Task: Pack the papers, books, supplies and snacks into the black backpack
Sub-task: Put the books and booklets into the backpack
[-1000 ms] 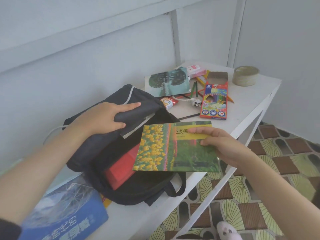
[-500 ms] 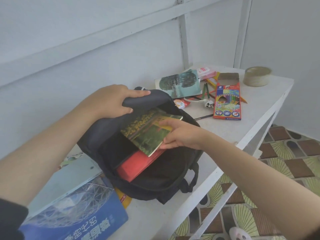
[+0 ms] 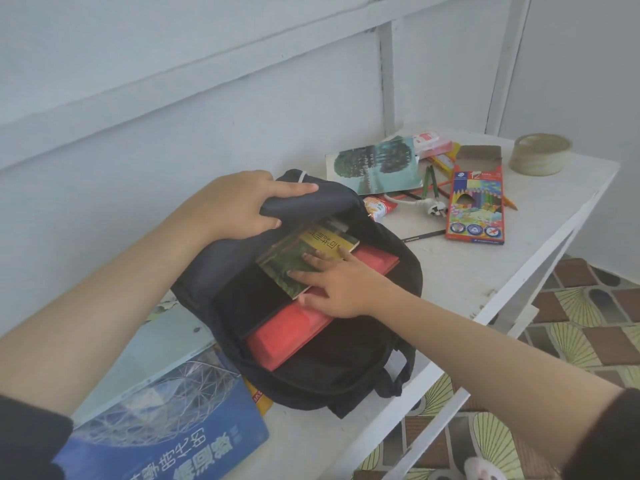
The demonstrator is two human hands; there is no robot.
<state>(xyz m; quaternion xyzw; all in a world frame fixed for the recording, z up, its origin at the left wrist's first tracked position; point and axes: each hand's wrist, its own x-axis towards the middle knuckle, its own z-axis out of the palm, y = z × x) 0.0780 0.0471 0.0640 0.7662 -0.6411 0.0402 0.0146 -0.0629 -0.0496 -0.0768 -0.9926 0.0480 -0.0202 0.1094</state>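
Head view: left hand (image 3: 239, 206) clamps the backpack (image 3: 346, 368) flap (thumb underneath), right hand (image 3: 337, 284) flat on the green book (image 3: 294, 258)

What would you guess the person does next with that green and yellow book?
Probably push the green and yellow book deeper: the right hand lies flat on it, it sticks out above the red book, and the left hand holds the black backpack open.

White table (image 3: 491, 271), pale blue panelled wall (image 3: 173, 98), patterned tile floor (image 3: 588, 327), white plug (image 3: 433, 206)
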